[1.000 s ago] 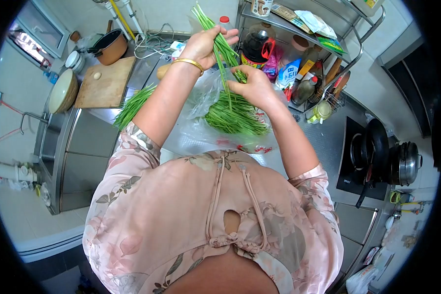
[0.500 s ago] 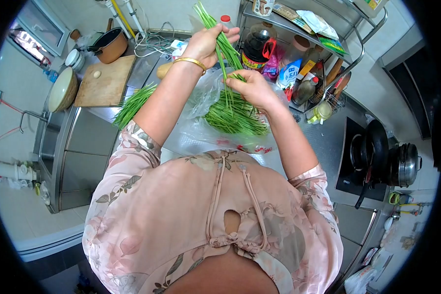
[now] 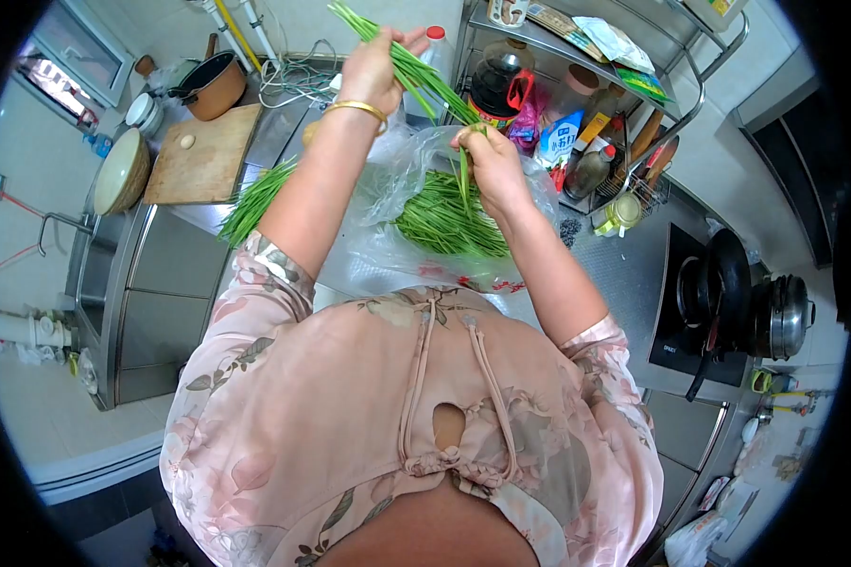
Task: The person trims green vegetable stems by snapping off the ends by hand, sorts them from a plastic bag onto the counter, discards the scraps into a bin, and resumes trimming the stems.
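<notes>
Head view: holds a bunch of green stalks (image 3: 425, 83) aslant between both hands, raised above the counter (image 3: 600, 263). Clasps it in the left hand (image 3: 373, 72) between thumb and fingers, with the fingertips partly stretched out beyond. Wears a gold bangle (image 3: 357, 107) on the left wrist. Pinches the lower end of the bunch with thumb and fingertips of the right hand (image 3: 495, 166). Lets a few limp strands (image 3: 464, 178) dangle under the right fingertips. Cannot quite tell how many stalks sit in that pinch, given the knuckles in the way.

Has a larger pile of stalks (image 3: 452, 221) just below the right hand, lying in an open clear plastic bag (image 3: 376, 200). Shows another heap of stalks (image 3: 258, 201) left of the left forearm, partly hidden by it. Shows farther left a wooden cutting board (image 3: 210, 159) with a small pale ball (image 3: 187, 142) on top, then a bowl (image 3: 120, 176), and an orange-brown pot (image 3: 219, 93) beyond the board. Has a red-capped bottle (image 3: 435, 36) just beyond the left fingers and a dark bottle (image 3: 494, 87) beyond the right hand. Shows a blue and white packet (image 3: 558, 140) and a yellow-green cup (image 3: 618, 215) right of the right hand. Includes, well apart to the right, a black cooktop (image 3: 673, 326) with a black pan (image 3: 730, 274).
</notes>
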A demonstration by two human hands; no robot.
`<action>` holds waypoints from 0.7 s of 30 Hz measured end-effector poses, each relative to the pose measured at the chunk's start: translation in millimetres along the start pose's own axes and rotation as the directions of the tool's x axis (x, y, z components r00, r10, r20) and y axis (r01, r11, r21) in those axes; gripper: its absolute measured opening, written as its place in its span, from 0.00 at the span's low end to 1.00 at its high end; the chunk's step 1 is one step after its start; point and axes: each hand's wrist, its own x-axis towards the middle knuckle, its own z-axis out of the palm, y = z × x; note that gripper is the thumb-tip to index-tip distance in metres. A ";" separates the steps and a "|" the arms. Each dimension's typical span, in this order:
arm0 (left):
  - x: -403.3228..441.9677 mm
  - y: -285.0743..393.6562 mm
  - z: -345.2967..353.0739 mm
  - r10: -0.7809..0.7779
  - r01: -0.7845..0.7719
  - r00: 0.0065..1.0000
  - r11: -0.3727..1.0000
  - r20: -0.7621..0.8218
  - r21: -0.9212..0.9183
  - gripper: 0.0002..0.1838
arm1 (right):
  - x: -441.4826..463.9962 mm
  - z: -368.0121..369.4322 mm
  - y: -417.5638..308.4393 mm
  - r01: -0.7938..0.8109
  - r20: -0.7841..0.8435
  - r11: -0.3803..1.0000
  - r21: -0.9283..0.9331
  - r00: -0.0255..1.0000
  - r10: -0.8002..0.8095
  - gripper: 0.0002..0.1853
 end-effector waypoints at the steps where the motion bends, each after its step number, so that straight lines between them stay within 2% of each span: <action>1: 4.1 4.6 -4.2 -0.007 0.007 1.000 1.000 0.016 -0.020 0.11 | -3.0 -1.3 0.2 -0.008 -0.020 1.000 0.027 1.000 0.009 0.06; 4: 7.2 21.1 -12.0 -0.029 0.031 0.999 0.998 0.038 -0.053 0.12 | -15.3 -9.5 -20.3 -0.157 0.042 0.950 0.268 0.988 0.152 0.06; 7: 4.4 34.7 -17.2 -0.083 0.091 0.994 0.990 0.073 -0.105 0.12 | -25.1 -32.1 -39.2 -0.176 0.060 0.934 0.310 0.984 0.166 0.06; 9: 4.1 38.8 -21.9 -0.099 0.113 0.990 0.983 0.097 -0.144 0.12 | -24.5 -60.2 -43.6 -0.151 0.180 0.909 0.388 0.980 0.086 0.07; 11: 0.1 43.0 -20.8 -0.097 0.110 0.990 0.984 0.100 -0.138 0.12 | -27.2 -76.9 -53.9 -0.119 0.126 0.913 0.389 0.989 0.075 0.09; 14: -0.3 44.5 -23.2 -0.135 0.160 0.979 0.973 0.152 -0.166 0.12 | -25.0 -91.7 -57.4 -0.014 0.078 0.972 0.233 0.997 -0.004 0.11; 17: -4.5 43.5 -18.0 -0.151 0.180 0.971 0.972 0.185 -0.152 0.12 | -23.8 -84.6 -58.6 -0.167 0.061 0.972 0.165 0.985 0.158 0.11; 18: -6.4 43.4 -15.8 -0.153 0.182 0.969 0.973 0.194 -0.143 0.12 | -21.0 -84.8 -56.3 -0.211 0.196 0.956 0.202 0.965 0.172 0.11; 21: -10.1 41.7 -12.2 -0.177 0.208 0.962 0.968 0.207 -0.138 0.12 | -19.0 -66.3 -58.4 -0.183 0.207 0.982 -0.047 0.960 0.189 0.10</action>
